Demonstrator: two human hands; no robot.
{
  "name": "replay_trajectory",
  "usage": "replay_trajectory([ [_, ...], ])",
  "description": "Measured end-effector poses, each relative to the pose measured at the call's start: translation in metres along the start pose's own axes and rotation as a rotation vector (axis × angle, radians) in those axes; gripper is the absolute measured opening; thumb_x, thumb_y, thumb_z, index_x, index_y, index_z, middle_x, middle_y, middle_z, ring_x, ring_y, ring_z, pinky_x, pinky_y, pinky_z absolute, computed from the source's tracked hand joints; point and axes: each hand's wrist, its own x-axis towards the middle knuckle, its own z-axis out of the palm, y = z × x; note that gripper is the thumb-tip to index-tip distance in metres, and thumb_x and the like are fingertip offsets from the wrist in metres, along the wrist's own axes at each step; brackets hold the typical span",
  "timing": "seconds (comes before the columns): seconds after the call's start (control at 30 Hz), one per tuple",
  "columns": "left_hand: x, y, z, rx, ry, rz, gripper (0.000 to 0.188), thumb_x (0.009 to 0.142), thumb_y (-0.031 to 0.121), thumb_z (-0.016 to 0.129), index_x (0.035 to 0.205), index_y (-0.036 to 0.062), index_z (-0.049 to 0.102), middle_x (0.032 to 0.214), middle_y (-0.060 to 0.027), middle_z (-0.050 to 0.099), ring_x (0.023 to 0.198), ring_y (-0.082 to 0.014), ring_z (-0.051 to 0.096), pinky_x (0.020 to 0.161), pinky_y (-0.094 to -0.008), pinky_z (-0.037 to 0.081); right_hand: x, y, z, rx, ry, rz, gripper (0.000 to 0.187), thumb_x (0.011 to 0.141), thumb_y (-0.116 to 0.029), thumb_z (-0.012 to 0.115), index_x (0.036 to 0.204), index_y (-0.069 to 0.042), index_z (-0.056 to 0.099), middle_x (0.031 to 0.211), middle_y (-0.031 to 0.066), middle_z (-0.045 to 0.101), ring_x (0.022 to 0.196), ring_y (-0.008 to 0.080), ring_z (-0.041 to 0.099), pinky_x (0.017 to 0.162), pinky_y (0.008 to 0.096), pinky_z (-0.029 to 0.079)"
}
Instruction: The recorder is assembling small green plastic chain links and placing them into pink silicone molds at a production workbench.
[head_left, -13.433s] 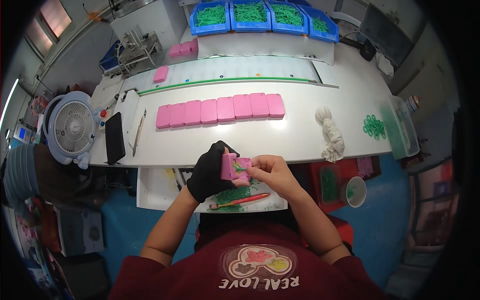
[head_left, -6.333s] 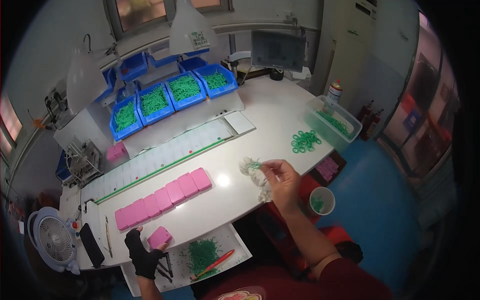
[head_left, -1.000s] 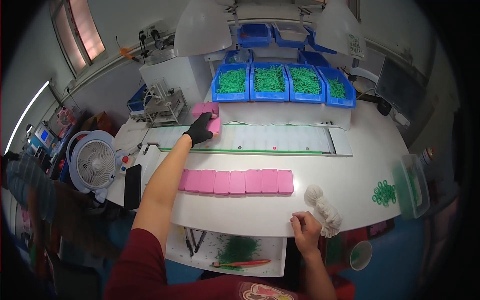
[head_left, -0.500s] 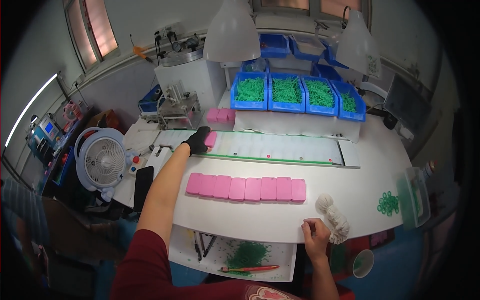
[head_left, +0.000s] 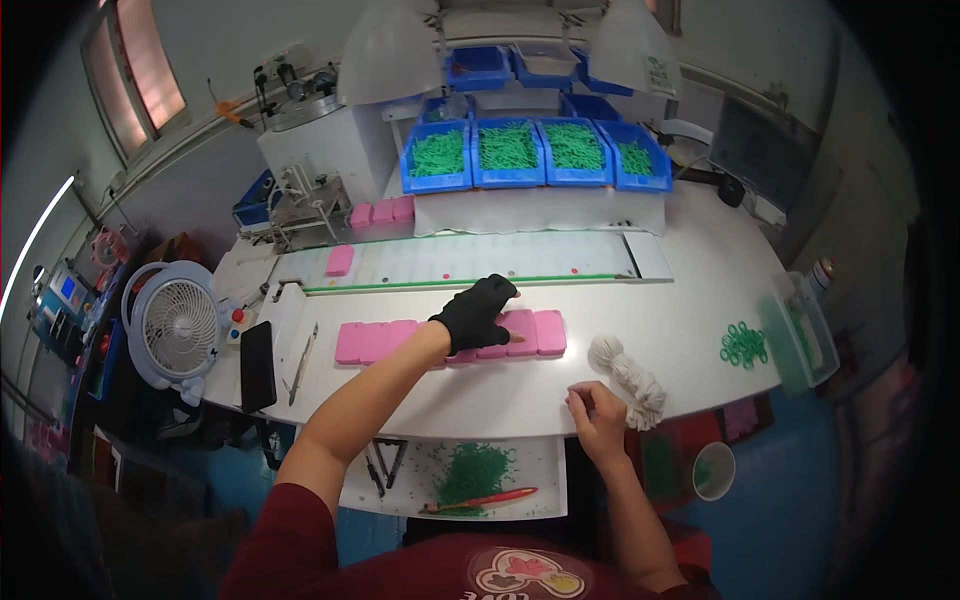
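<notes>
My left hand point(head_left: 476, 318), in a black fingerless glove, reaches over a row of pink rectangular blocks point(head_left: 376, 343) on the white table. Its fingers and thumb are apart around one pink block near the row's right end, and the glove covers part of the row. I cannot tell whether the fingertips touch that block. Another pink block point(head_left: 340, 260) lies alone at the left part of a long white strip conveyor point(head_left: 520, 257) with a green edge. At the table's front edge rests my bare right hand point(head_left: 600, 418), fingers curled in, close to a bundle of whitish cloth point(head_left: 630, 382).
Blue bins point(head_left: 436, 182) of green pieces stand behind the conveyor, with three pink blocks point(head_left: 383, 212) to their left. Tweezers point(head_left: 301, 365), a black phone point(head_left: 257, 366) and a fan point(head_left: 178, 322) are at left. Green rings point(head_left: 743, 345) lie at right; an open drawer point(head_left: 545, 480) is below.
My left hand has let go of a pink block on the conveyor and moved right and nearer, over the row. The view has turned right, uncovering the tweezers. My right hand stays curled.
</notes>
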Motion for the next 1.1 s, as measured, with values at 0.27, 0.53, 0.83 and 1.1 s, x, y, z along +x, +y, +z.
replay_trajectory([
  [0.27,0.032,0.005,-0.004,-0.034,0.166,-0.036,0.053,0.079,0.040,0.074,0.116,0.0058,0.057,0.116,-0.0151,0.057,0.106,-0.0305,0.058,0.091,-0.0382,0.047,-0.003,0.004,-0.010,0.015,-0.005,0.053,0.005,0.086,-0.003,0.064,0.089,0.001,0.063,0.076,0.0101,0.066,0.065,0.0178,0.066,0.059,0.0286,0.050],
  [0.53,0.012,-0.194,-0.082,0.357,0.526,-0.729,0.042,0.077,0.022,0.071,0.115,0.0135,0.056,0.112,-0.0159,0.059,0.104,-0.0356,0.058,0.087,-0.0450,0.049,-0.009,0.000,-0.004,-0.034,-0.037,0.070,0.001,0.087,0.001,0.061,0.086,0.002,0.060,0.072,0.0068,0.064,0.063,0.0116,0.063,0.059,0.0237,0.049],
  [0.83,0.054,-0.341,-0.099,0.412,0.239,-1.014,0.066,0.072,0.037,0.079,0.128,0.0166,0.050,0.123,-0.0172,0.058,0.120,-0.0361,0.053,0.096,-0.0447,0.048,-0.006,0.004,0.002,-0.114,-0.003,0.151,0.002,0.086,0.002,0.060,0.085,0.001,0.059,0.065,0.0054,0.062,0.057,0.0114,0.061,0.056,0.0230,0.048],
  [1.1,0.078,-0.317,-0.105,0.349,0.128,-0.861,0.068,0.069,0.022,0.078,0.132,0.0195,0.051,0.129,-0.0199,0.054,0.122,-0.0391,0.050,0.099,-0.0463,0.046,-0.004,-0.001,0.003,-0.170,0.031,0.216,0.002,0.087,0.002,0.059,0.085,0.001,0.058,0.069,0.0052,0.060,0.061,0.0109,0.060,0.056,0.0232,0.047],
])
